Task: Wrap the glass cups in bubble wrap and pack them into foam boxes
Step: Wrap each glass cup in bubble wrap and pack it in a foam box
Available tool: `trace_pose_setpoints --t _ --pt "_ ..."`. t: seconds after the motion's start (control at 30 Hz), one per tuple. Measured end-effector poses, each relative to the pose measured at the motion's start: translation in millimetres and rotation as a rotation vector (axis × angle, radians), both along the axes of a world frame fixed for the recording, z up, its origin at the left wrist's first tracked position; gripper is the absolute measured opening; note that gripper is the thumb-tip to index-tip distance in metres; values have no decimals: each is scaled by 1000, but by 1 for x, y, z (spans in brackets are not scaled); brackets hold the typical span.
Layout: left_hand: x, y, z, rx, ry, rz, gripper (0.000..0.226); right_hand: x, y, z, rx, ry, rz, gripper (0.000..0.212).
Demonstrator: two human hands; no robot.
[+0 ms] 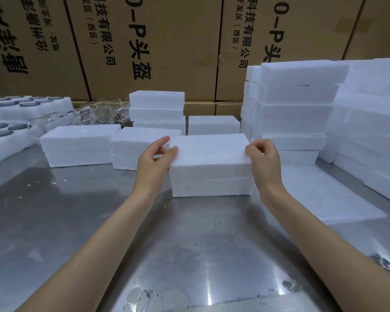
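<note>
Head view: I grip a closed foam box (209, 163) at both ends.
My left hand (154, 158) and right hand (262, 157) pinch its lid edges; it sits mid-table (189, 244), glass cups (99, 114) far left behind more boxes.

Foam boxes (211, 163) plain white; table (77, 221) shiny silver-grey; cartons (178, 41) brown, black printed characters.

Matt grainy foam box (209, 154); glossy scuffed metal table (189, 255); cardboard cartons (178, 41).
</note>
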State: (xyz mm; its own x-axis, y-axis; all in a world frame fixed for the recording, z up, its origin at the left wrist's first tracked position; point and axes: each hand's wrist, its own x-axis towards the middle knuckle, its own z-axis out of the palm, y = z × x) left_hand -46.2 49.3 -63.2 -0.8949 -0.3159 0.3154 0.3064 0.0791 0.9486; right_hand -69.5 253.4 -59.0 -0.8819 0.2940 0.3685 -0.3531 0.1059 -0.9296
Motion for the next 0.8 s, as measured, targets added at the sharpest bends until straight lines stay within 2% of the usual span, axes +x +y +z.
trace_pose_setpoints --t 0.23,0.53,0.67,0.8 --pt "-1 0 3 78 -4 -55 35 -3 2 0 -19 -6 -5 14" --pt "-5 0 1 23 -32 -56 36 -9 5 -4 54 -29 -13 6" --pt "-9 -1 -3 -51 -49 -41 30 -11 6 -7 170 -51 -17 20" --pt "-15 0 -6 10 -132 -113 20 -10 4 -6 277 -76 -31 33"
